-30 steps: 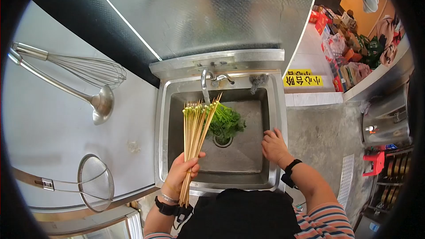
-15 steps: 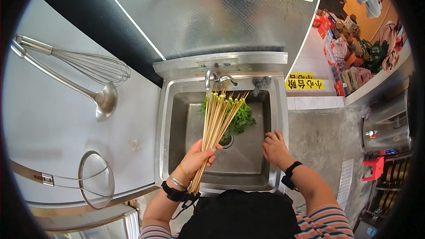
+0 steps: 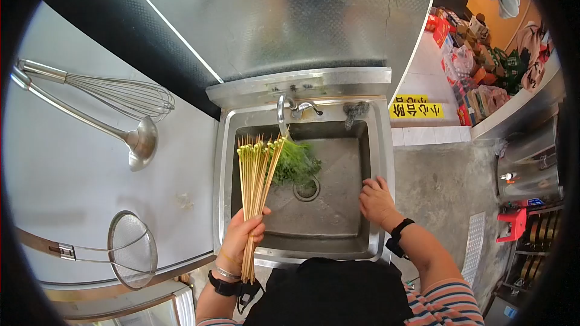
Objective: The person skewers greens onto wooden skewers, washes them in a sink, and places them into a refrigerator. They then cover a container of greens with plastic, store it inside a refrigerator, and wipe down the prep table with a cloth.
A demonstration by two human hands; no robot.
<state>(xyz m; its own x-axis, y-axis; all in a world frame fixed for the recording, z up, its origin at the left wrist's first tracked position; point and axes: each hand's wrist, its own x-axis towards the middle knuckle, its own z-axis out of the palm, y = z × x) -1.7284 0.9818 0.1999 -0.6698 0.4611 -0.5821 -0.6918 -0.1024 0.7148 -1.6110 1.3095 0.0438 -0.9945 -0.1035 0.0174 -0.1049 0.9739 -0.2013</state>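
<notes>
A bundle of bamboo skewers (image 3: 258,187) is in my left hand (image 3: 241,235), with the fingers wrapped round the lower ends. Pale green stem pieces show near the skewers' pointed tips. Leafy greens (image 3: 294,166) hang from the tip end, over the sink; how they are fixed is partly hidden. The bundle stands over the left part of the metal sink (image 3: 329,224), below the faucet (image 3: 282,111). My right hand (image 3: 377,199) rests on the sink's right rim, fingers loosely bent over the edge and holding nothing.
On the white counter to the left lie a whisk (image 3: 118,92), a ladle (image 3: 142,142) and a mesh strainer (image 3: 133,247). A dark scouring pad (image 3: 355,113) sits at the sink's back right corner. A red stool (image 3: 512,224) stands on the floor at right.
My left hand has moved left and toward me, carrying the skewers and greens, and the bundle is now more upright. The drain is more exposed. My right hand has stayed on the rim.
</notes>
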